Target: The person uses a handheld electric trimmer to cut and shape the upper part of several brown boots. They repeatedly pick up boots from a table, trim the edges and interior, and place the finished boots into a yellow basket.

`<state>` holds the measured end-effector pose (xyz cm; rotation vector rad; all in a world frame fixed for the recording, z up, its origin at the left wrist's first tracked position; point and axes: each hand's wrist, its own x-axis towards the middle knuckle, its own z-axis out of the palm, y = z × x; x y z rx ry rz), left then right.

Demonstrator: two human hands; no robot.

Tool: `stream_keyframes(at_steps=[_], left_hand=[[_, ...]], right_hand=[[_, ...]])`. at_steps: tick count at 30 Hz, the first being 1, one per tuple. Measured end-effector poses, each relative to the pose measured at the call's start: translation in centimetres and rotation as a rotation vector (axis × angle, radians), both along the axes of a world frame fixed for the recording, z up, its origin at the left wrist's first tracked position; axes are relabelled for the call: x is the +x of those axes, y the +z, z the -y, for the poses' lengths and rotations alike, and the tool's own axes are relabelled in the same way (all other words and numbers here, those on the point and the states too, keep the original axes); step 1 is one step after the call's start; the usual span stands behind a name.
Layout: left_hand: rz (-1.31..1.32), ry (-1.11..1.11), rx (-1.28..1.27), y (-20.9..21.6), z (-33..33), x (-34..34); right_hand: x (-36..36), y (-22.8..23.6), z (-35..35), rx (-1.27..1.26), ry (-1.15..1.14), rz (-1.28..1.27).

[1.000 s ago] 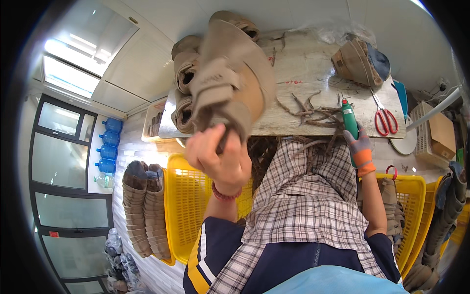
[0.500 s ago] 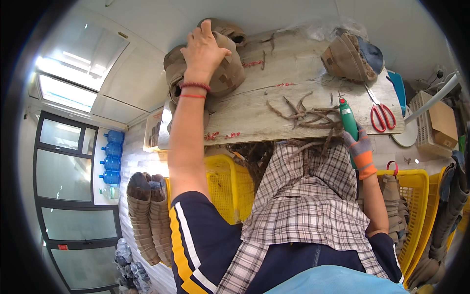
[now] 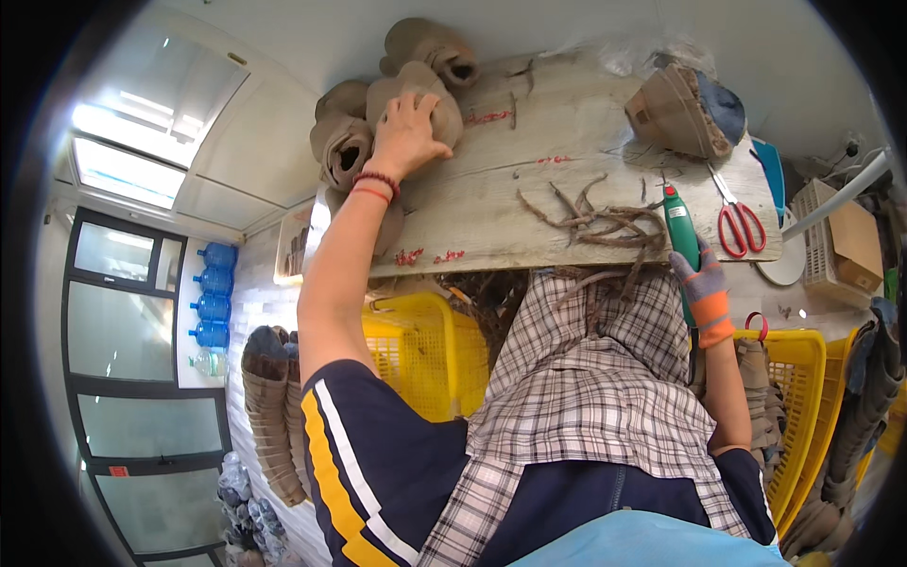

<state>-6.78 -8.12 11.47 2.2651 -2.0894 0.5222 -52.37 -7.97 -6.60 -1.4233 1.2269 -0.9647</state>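
My bare left hand (image 3: pixel 409 138), with red bracelets at the wrist, curves its fingers over a rounded tan cloth piece (image 3: pixel 430 85) at the table's far left. Other tan cloth pieces lie against it: a hollow one (image 3: pixel 342 151) to the left and another (image 3: pixel 425 42) behind. Whether they are caps or shoe parts I cannot tell. My right hand (image 3: pixel 704 291), in a grey and orange glove, grips a green stick-shaped tool (image 3: pixel 679 219) with a red button and thin metal tip. Dark twisted strips (image 3: pixel 605 219) lie left of the tool.
Red-handled scissors (image 3: pixel 740 227) and a tan piece with blue lining (image 3: pixel 688 111) lie on the right of the wooden table (image 3: pixel 529 161). Yellow baskets (image 3: pixel 444 350) (image 3: pixel 798 378) stand below on both sides. Stacked tan pieces (image 3: pixel 269 406) are on the left floor.
My left hand has come nearer and slightly right, its fingers now bent over the piece. That piece shows a plain side where patches showed before. The green tool has barely moved.
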Motion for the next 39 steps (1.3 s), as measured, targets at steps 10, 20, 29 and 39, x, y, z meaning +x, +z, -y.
stream_keyframes(at_steps=[10,20,29,39], left_hand=[[-0.115,-0.006,-0.167,1.5,-3.3,-0.6],[0.001,-0.117,-0.036,-7.9,-6.6,-8.1],[-0.273,-0.175,-0.138,-14.4,-6.4,-13.5],[-0.659,-0.239,0.089,-18.7,2.3,-23.2]], right_hand=[[-1.6,0.0,-0.3,-0.063,-0.002,-0.028],[-2.7,-1.3,0.0,-0.066,-0.027,0.015],[-3.9,0.3,-0.9,-0.141,-0.071,-0.065],[-6.1,1.2,-2.7,0.041,-0.192,0.192]])
